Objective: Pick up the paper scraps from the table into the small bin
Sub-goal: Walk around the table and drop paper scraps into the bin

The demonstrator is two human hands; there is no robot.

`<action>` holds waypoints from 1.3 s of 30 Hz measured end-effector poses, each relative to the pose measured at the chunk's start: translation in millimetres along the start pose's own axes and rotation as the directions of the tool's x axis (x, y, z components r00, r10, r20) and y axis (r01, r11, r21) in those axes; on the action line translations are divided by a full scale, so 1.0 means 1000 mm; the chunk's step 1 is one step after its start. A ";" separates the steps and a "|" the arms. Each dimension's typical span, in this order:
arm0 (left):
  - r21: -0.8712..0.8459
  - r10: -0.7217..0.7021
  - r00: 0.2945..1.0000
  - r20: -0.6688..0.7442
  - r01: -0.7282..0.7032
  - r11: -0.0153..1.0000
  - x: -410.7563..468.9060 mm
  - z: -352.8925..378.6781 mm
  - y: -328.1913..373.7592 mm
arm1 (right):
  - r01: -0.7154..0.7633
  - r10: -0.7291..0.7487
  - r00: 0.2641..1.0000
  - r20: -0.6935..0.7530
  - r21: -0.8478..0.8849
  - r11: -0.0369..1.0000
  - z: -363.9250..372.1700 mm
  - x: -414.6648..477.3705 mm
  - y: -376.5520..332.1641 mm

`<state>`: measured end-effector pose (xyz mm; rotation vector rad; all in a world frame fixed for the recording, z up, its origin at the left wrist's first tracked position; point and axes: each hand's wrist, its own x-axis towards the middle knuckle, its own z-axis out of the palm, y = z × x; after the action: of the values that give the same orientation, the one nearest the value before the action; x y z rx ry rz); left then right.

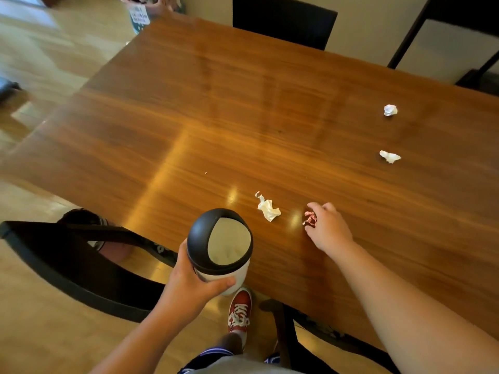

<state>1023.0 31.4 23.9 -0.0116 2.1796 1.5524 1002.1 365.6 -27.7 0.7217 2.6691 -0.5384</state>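
My left hand [193, 284] grips the small white bin [221, 247] with a black domed lid and a swing flap, held at the table's near edge. My right hand [328, 228] rests on the wooden table [189, 117] with its fingers curled around a pink-and-white crumpled scrap [310, 219]. A white crumpled scrap [267, 207] lies between the bin and my right hand. Two more white scraps lie farther right: a flat one [390, 156] and a balled one [390, 110].
A black chair [67, 255] stands at the near left, another black chair [283, 21] at the far side. A patterned basket [143, 9] sits on the floor at the far left. My red shoe [239, 310] shows below the table edge.
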 end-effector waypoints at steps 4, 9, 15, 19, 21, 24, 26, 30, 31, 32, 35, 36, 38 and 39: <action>-0.008 -0.009 1.000 0.022 0.009 1.000 0.009 -0.005 -0.001 | 0.025 -0.024 0.999 -0.040 0.021 0.999 0.013 -0.001 0.000; -0.018 0.002 0.999 0.049 -0.001 1.000 0.013 -0.006 -0.002 | 0.047 -0.041 0.996 -0.081 0.074 0.996 0.017 -0.014 -0.001; -0.025 0.011 0.997 0.082 -0.009 1.000 0.008 0.000 -0.002 | -0.015 0.050 0.997 -0.063 0.474 0.880 0.002 -0.048 -0.011; -0.039 -0.007 0.996 0.087 0.010 0.999 0.004 0.007 -0.006 | 0.114 0.004 0.986 -0.167 0.687 0.718 -0.047 -0.078 -0.034; -0.037 -0.012 0.996 0.084 0.015 0.999 0.004 0.011 -0.009 | 0.246 -0.052 0.960 -0.276 0.734 0.633 -0.082 -0.095 -0.049; -0.028 -0.012 0.996 0.090 0.014 1.000 0.005 0.017 -0.009 | 0.527 -0.121 0.840 -0.528 0.746 0.407 -0.142 -0.124 -0.074; -0.030 0.000 0.995 0.097 0.003 1.000 0.008 0.020 -0.007 | 0.700 -0.153 0.709 -0.688 0.664 0.261 -0.174 -0.143 -0.087; -0.038 0.040 0.995 0.095 -0.036 0.999 0.016 0.023 0.006 | 0.775 -0.193 0.614 -0.765 0.539 0.329 -0.166 -0.150 -0.112; -0.039 0.053 0.994 0.090 -0.050 0.998 0.019 0.023 0.009 | 0.736 -0.242 0.652 -0.719 0.523 0.429 -0.151 -0.145 -0.118; -0.042 0.065 0.994 0.089 -0.061 0.997 0.021 0.022 0.013 | 0.659 -0.331 0.729 -0.600 0.482 0.577 -0.132 -0.140 -0.125; -0.073 0.081 0.992 0.101 -0.074 0.995 0.029 0.017 0.018 | 0.550 -0.527 0.833 -0.169 0.142 0.823 -0.085 -0.129 -0.127; -0.066 0.082 0.991 0.101 -0.076 0.995 0.031 0.015 0.018 | 0.561 -0.540 0.825 -0.166 0.139 0.816 -0.079 -0.123 -0.123; -0.047 0.083 0.993 0.087 -0.079 0.996 0.032 0.011 0.021 | 0.508 -0.464 0.856 -0.227 0.211 0.835 -0.076 -0.114 -0.109; -0.030 0.085 0.993 0.078 -0.083 0.996 0.033 0.007 0.021 | 0.447 -0.395 0.888 -0.236 0.245 0.860 -0.075 -0.109 -0.101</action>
<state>990.4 53.8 28.9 0.1327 2.1225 1.6001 1021.8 273.1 108.8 0.2480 2.9654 -1.0482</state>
